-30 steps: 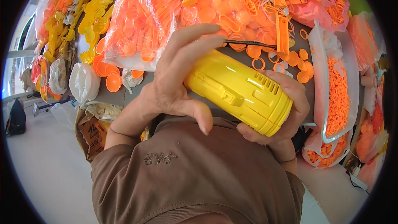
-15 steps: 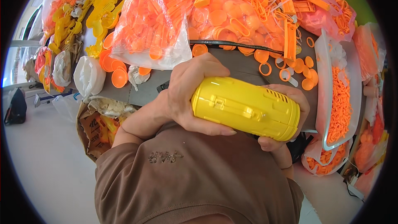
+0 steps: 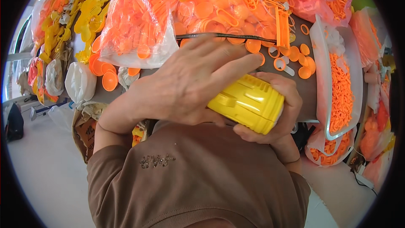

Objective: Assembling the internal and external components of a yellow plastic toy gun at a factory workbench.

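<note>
A yellow plastic cylinder, glossy with raised ribs and moulded ridges, is held tilted in front of my chest. My right hand wraps its right end, thumb on the near side and fingers round the back. Across the left part lies my left hand, its back facing up. The fingers reach beyond the far side, slightly blurred, and the thumb is tucked low beside the cylinder. This hand hides the cylinder's left end.
Clear bags of orange parts cover the grey table's far side. Orange cups and rings lie loose. A translucent bin of small orange pieces stands right; yellow parts are heaped far left. A cardboard box sits below.
My left hand has slid over the cylinder, covering its left half, with fingers straighter. The cylinder has shifted left and turned slightly. My right hand still grips its right end.
</note>
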A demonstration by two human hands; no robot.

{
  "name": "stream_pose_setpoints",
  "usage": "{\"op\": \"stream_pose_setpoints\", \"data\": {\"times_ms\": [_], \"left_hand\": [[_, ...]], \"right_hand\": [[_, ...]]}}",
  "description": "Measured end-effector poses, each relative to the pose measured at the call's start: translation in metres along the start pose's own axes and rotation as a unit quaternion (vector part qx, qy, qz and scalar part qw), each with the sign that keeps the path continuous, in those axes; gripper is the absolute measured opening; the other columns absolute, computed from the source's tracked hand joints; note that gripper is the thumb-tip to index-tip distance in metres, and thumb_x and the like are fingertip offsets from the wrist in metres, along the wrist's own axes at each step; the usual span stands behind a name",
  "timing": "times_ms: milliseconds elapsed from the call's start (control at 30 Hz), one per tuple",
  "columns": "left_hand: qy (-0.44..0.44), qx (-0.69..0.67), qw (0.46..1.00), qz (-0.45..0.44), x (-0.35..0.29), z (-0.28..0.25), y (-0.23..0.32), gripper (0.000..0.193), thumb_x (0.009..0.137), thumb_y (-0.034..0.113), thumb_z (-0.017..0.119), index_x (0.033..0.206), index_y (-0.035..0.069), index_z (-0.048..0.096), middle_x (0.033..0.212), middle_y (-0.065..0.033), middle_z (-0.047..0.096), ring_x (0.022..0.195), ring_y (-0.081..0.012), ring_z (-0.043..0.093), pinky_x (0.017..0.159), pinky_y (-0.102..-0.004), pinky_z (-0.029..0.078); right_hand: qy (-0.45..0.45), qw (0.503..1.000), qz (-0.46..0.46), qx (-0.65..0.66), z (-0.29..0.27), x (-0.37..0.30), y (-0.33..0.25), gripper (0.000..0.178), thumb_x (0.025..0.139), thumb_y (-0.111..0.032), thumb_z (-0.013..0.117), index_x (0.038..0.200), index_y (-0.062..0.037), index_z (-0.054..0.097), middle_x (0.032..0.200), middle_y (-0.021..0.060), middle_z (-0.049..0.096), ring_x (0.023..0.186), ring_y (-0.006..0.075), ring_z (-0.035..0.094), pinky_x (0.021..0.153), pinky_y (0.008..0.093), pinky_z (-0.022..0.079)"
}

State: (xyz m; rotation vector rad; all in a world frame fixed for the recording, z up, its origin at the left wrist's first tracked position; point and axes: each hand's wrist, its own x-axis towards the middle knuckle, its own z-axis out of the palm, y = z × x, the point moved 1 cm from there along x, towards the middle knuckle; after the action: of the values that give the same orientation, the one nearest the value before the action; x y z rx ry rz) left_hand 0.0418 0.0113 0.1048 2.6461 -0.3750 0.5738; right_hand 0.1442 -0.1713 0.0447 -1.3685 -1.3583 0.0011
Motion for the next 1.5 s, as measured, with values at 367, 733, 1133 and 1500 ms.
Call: {"op": "stream_pose_setpoints", "data": {"times_ms": [367,733,1133,1500], "left_hand": [[-0.155,-0.271,0.950,0.014,-0.031,0.037,0.004,0.056,0.060,0.014,0.070,0.109,-0.001,0.049,0.080,-0.0124,0.058,0.071,-0.0317,0.060,0.059,-0.0393,0.049],[-0.154,-0.291,0.944,0.018,-0.046,0.042,0.011,0.052,0.063,0.012,0.069,0.106,-0.005,0.046,0.079,-0.0140,0.056,0.071,-0.0324,0.060,0.057,-0.0397,0.049],[-0.153,-0.314,0.937,-0.015,-0.050,0.049,0.006,0.056,0.060,0.014,0.072,0.107,-0.004,0.047,0.083,-0.0147,0.058,0.068,-0.0336,0.061,0.056,-0.0392,0.050],[-0.082,-0.239,0.965,-0.075,-0.051,0.037,0.004,0.075,0.059,0.017,0.074,0.125,0.001,0.042,0.080,-0.0124,0.057,0.067,-0.0300,0.060,0.055,-0.0370,0.048]], "right_hand": [[-0.259,0.959,0.002,0.114,-0.028,0.026,-0.014,0.043,0.080,-0.042,0.059,0.092,-0.0012,0.068,0.098,0.0191,0.060,0.067,0.0197,0.061,0.058,0.0281,0.048],[-0.200,0.969,-0.028,0.143,-0.009,0.011,0.000,0.040,0.084,-0.039,0.057,0.088,-0.0004,0.067,0.080,0.0155,0.066,0.056,0.0184,0.062,0.048,0.0266,0.048],[-0.199,0.966,-0.017,0.166,-0.005,0.011,0.009,0.044,0.087,-0.041,0.053,0.087,0.0013,0.065,0.083,0.0180,0.064,0.061,0.0189,0.063,0.049,0.0255,0.048],[-0.096,0.995,0.003,0.039,-0.020,0.016,-0.015,0.087,0.058,-0.059,0.071,0.118,0.0000,0.050,0.117,0.0220,0.053,0.096,0.0336,0.056,0.078,0.0403,0.048]]}}
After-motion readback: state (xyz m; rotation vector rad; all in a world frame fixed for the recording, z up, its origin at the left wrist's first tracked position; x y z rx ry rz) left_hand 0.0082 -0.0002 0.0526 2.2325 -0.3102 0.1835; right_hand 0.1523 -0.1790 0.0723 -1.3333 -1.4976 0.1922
